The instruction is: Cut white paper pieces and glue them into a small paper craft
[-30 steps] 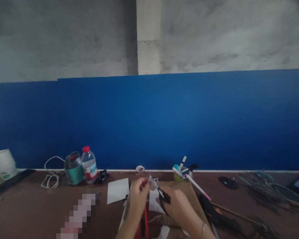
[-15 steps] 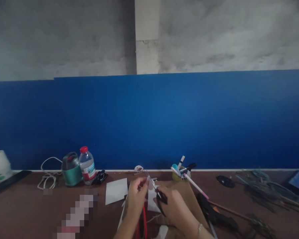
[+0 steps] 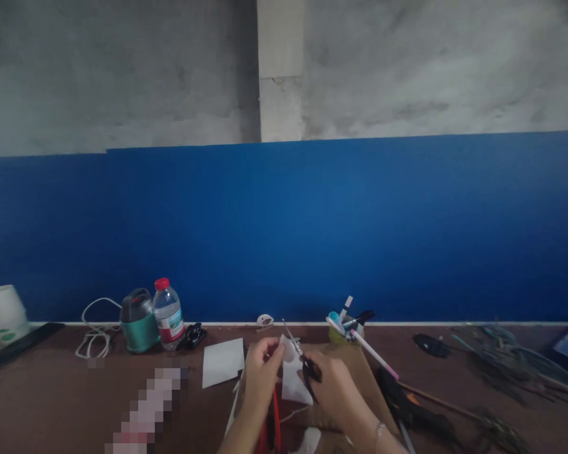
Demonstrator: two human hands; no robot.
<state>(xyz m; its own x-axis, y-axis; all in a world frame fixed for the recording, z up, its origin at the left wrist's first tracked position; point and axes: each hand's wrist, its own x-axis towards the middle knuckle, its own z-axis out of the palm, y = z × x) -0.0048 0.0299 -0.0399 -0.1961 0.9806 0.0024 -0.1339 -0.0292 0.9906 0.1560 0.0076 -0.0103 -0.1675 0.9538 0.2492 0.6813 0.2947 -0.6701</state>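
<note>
Head view: gripping two-handed

Pinching small white paper piece (image 3: pixel 289 350) between thumb and fingers of left hand (image 3: pixel 261 371), just past the fingertips. Gripping black-handled scissors (image 3: pixel 307 369) in curled fingers of right hand (image 3: pixel 337 381), pointing blades away, beside paper piece.

Brown tabletop (image 3: pixel 66 403), red-capped bottle (image 3: pixel 169 320), white sheet (image 3: pixel 223 362)

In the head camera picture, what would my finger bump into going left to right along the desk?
White cup, looped white cable, teal container, red-capped bottle, flat white sheet, left hand, scissors, right hand, dark rounded object.
</note>
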